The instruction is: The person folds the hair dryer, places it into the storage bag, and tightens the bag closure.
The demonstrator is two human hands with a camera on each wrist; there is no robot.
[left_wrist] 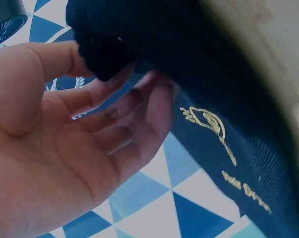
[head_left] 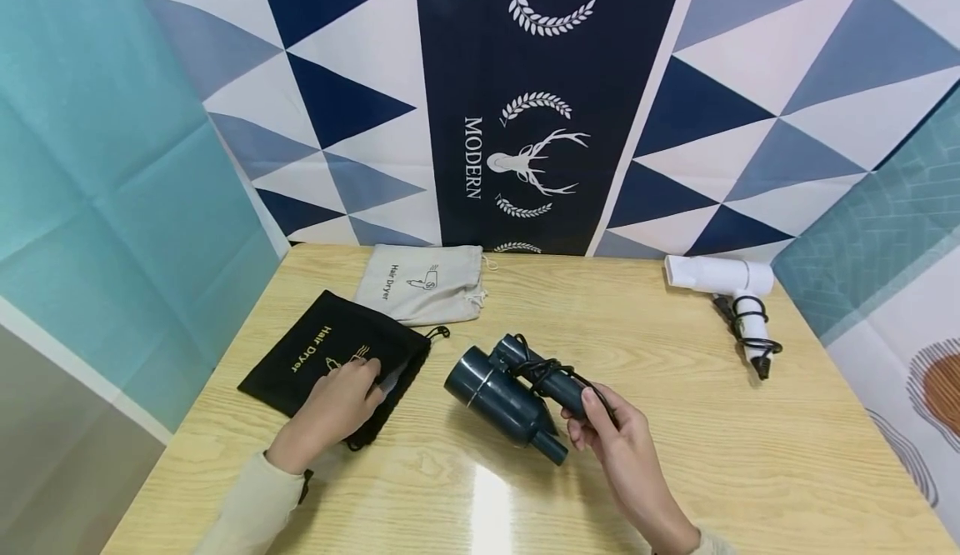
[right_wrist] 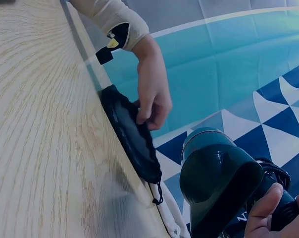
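A dark blue-green hair dryer (head_left: 498,397), its black cord wound round the handle, is held by that handle in my right hand (head_left: 621,442) above the table. Its barrel points toward the far left, with a narrow flat nozzle at the near end in the head view. My left hand (head_left: 333,409) pinches the upper edge of a black drawstring bag (head_left: 288,351) at its mouth. Gold "Hair Dryer" lettering marks this bag. In the right wrist view the bag's mouth (right_wrist: 132,131) gapes, showing a greyish lining.
Behind the black bag lies a light grey drawstring bag (head_left: 420,284) with the same print. A white hair dryer (head_left: 720,276) with a wound black cord lies at the table's far right. The wooden table (head_left: 600,313) meets patterned cloth walls at the back.
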